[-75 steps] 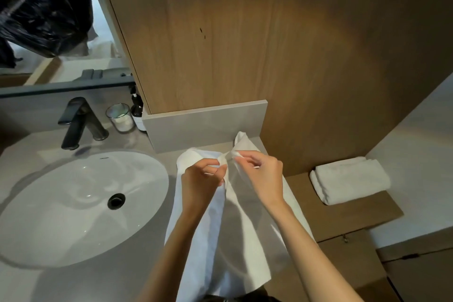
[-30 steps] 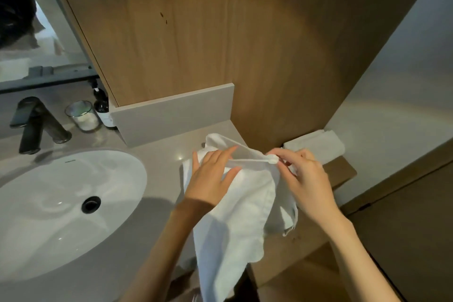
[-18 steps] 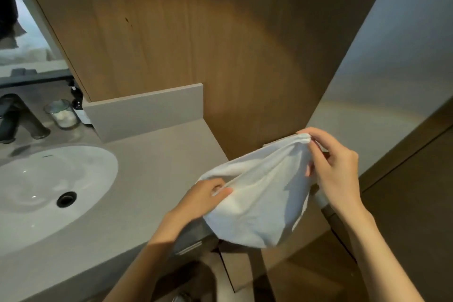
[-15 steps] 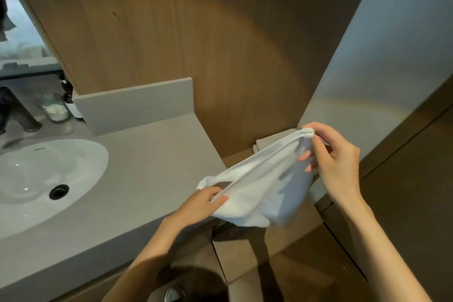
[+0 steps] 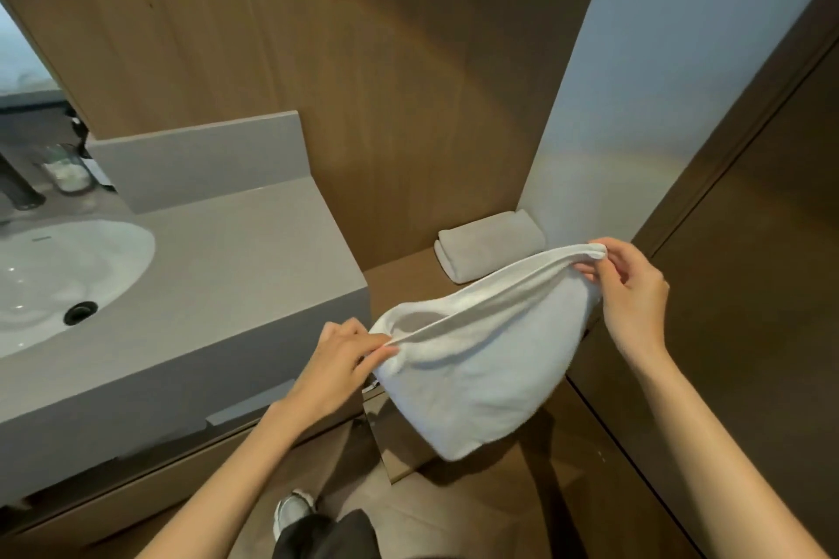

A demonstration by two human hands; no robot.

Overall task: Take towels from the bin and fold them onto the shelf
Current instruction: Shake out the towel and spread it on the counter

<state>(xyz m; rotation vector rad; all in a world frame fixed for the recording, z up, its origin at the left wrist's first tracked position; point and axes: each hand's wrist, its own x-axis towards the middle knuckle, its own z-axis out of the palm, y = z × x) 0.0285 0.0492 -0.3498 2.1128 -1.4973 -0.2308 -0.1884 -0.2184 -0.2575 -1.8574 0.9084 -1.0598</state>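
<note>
- My left hand (image 5: 338,359) pinches one top corner of the towel (image 5: 490,359), and my right hand (image 5: 633,290) pinches the other, held higher.
- The towel sags doubled between both hands, in the air.
- Beyond the hands, a folded towel (image 5: 490,252) lies on the shelf (image 5: 404,281).
- Left of my left hand: table (image 5: 218,286) with sink (image 5: 59,268).

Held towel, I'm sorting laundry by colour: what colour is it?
The held towel is plain white, clearest in the head view.

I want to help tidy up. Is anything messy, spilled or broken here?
Nothing stands out. The left hand and right hand hold the white towel in the air between them. The folded towel lies neatly on the shelf, and the counter shows no spill.
</note>
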